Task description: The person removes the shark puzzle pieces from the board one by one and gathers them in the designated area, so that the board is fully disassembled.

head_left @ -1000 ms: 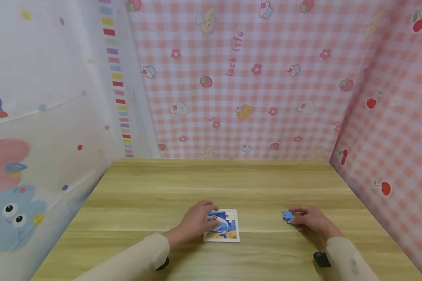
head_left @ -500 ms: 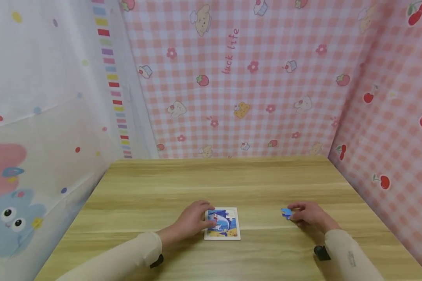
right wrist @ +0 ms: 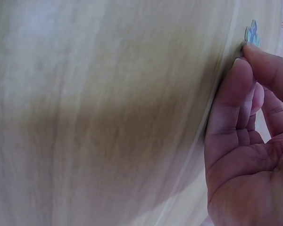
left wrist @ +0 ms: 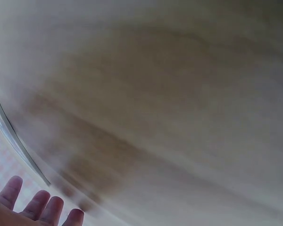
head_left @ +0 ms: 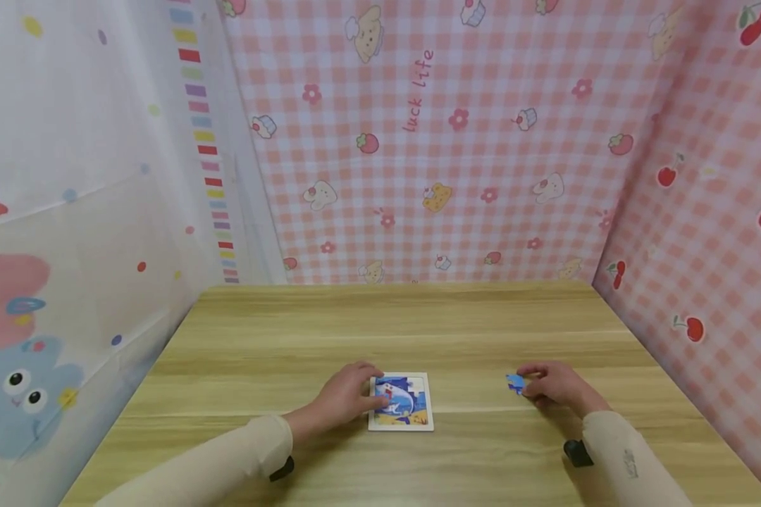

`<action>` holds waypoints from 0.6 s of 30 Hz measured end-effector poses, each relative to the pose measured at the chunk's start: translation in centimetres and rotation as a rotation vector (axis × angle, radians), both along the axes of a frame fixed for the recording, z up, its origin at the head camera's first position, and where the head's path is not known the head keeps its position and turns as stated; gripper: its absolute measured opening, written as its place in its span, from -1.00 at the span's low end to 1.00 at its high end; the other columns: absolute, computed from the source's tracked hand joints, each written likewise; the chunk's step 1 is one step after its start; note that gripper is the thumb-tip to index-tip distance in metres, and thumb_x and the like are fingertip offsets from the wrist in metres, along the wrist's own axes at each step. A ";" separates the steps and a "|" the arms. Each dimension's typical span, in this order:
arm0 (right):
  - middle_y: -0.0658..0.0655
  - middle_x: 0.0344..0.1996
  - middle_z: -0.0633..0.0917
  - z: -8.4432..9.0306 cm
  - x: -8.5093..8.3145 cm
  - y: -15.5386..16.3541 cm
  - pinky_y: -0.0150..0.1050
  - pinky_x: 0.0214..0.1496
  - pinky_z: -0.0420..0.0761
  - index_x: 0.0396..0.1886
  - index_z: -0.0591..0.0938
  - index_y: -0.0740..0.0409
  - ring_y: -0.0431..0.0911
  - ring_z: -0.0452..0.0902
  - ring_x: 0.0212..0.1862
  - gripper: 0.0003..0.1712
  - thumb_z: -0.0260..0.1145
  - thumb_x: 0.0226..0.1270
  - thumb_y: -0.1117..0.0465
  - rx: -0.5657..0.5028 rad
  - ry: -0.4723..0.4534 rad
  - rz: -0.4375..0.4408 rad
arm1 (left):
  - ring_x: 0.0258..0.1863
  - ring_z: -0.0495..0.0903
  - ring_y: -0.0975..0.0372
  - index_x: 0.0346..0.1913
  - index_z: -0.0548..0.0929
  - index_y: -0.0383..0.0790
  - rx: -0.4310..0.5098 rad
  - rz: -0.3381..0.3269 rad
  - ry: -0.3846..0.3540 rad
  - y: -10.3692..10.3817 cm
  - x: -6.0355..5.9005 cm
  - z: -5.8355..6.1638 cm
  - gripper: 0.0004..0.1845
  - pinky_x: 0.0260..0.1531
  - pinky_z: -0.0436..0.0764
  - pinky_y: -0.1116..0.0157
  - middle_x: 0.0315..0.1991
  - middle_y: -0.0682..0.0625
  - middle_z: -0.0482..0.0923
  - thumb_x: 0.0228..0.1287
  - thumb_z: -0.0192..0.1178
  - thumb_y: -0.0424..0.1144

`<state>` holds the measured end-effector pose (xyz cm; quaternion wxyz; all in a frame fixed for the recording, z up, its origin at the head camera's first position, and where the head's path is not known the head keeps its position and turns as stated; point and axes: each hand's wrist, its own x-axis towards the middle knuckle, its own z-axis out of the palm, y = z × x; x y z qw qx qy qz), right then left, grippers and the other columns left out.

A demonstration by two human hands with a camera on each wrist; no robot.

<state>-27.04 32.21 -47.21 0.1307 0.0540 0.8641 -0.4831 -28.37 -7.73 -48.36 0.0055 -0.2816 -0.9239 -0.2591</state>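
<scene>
A small square puzzle board [head_left: 406,403] with a blue and white picture and a white rim lies flat near the middle front of the wooden table [head_left: 380,324]. My left hand [head_left: 369,396] rests against the board's left edge with relaxed fingers; in the left wrist view its fingertips [left wrist: 40,206] show straight above the blurred tabletop. To the right, my right hand [head_left: 525,386] pinches a small blue puzzle piece [head_left: 516,382] low over the table. In the right wrist view the piece [right wrist: 252,33] sticks out beyond the fingertips [right wrist: 243,66].
Pink checked cloth [head_left: 431,141] hangs behind the table and along its right side. White cartoon-print cloth [head_left: 70,211] closes the left side. Black wrist straps [head_left: 573,453] sit on both cream sleeves. Bare wood lies behind the board.
My left hand has slid left off the puzzle picture to the board's left edge. The right hand holds the blue piece in almost the same place.
</scene>
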 end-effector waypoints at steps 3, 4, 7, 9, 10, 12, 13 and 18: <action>0.14 -0.40 0.57 0.1 0.0 -0.2 -0.22 -0.43 0.54 0.06 0.46 0.39 -0.11 0.50 -0.47 -0.47 0.32 0.02 0.40 -0.002 0.009 0.003 | 0.04 0.41 0.11 0.03 0.55 -0.17 -0.001 0.008 -0.015 -0.2 0.1 0.1 -0.45 0.04 0.35 0.13 0.03 -0.01 0.46 0.02 0.27 0.10; 0.14 -0.41 0.57 0.0 0.0 -0.2 -0.23 -0.43 0.54 0.07 0.45 0.39 -0.11 0.49 -0.48 -0.46 0.32 0.02 0.40 -0.003 0.013 -0.001 | 0.03 0.41 0.11 0.03 0.55 -0.16 -0.004 0.009 -0.019 -0.2 0.1 0.1 -0.45 0.03 0.36 0.13 0.02 -0.01 0.46 0.02 0.27 0.10; 0.13 -0.44 0.56 0.0 0.1 -0.5 -0.23 -0.45 0.53 0.09 0.44 0.38 -0.12 0.48 -0.49 -0.45 0.30 0.02 0.39 -0.017 0.027 -0.015 | 0.02 0.42 0.12 0.01 0.56 -0.16 -0.010 0.012 -0.018 -0.1 0.1 0.1 -0.47 0.02 0.36 0.13 0.01 0.00 0.47 0.03 0.27 0.09; 0.12 -0.45 0.56 0.1 0.0 -1.0 -0.24 -0.46 0.52 0.09 0.44 0.38 -0.12 0.47 -0.49 -0.45 0.29 0.04 0.38 -0.019 0.049 -0.023 | 0.02 0.42 0.12 0.00 0.56 -0.16 -0.010 0.014 -0.021 0.0 0.1 0.1 -0.47 0.02 0.36 0.13 0.01 -0.01 0.47 0.03 0.27 0.09; 0.11 -0.45 0.57 0.1 -0.1 -1.3 -0.24 -0.47 0.51 0.09 0.44 0.37 -0.12 0.47 -0.48 -0.47 0.29 0.06 0.36 -0.023 0.057 -0.027 | 0.01 0.43 0.12 0.00 0.57 -0.17 -0.011 0.016 -0.022 0.0 0.2 0.1 -0.48 0.01 0.37 0.13 0.00 -0.01 0.48 0.03 0.27 0.09; 0.11 -0.46 0.57 0.2 -0.4 -2.2 -0.24 -0.49 0.50 0.09 0.45 0.36 -0.12 0.46 -0.49 -0.49 0.28 0.10 0.34 -0.049 0.069 -0.033 | 0.00 0.44 0.12 -0.02 0.58 -0.17 -0.011 0.016 -0.016 0.1 0.2 0.1 -0.48 0.00 0.37 0.13 -0.01 -0.01 0.49 0.03 0.27 0.09; 0.11 -0.46 0.56 0.2 -0.6 -2.8 -0.24 -0.49 0.49 0.09 0.45 0.36 -0.12 0.46 -0.49 -0.50 0.28 0.12 0.32 -0.052 0.081 -0.023 | -0.02 0.44 0.11 -0.03 0.58 -0.18 -0.014 0.014 -0.009 0.1 0.2 0.1 -0.49 -0.01 0.38 0.13 -0.02 -0.02 0.49 0.02 0.28 0.08; 0.11 -0.52 0.57 0.2 -1.2 -6.4 -0.25 -0.47 0.48 0.04 0.51 0.33 -0.12 0.45 -0.50 -0.58 0.24 0.16 0.29 -0.066 0.129 0.000 | -0.05 0.46 0.11 -0.05 0.60 -0.19 -0.021 0.035 0.002 0.4 0.3 0.1 -0.50 -0.04 0.40 0.14 -0.07 -0.02 0.52 0.01 0.28 0.08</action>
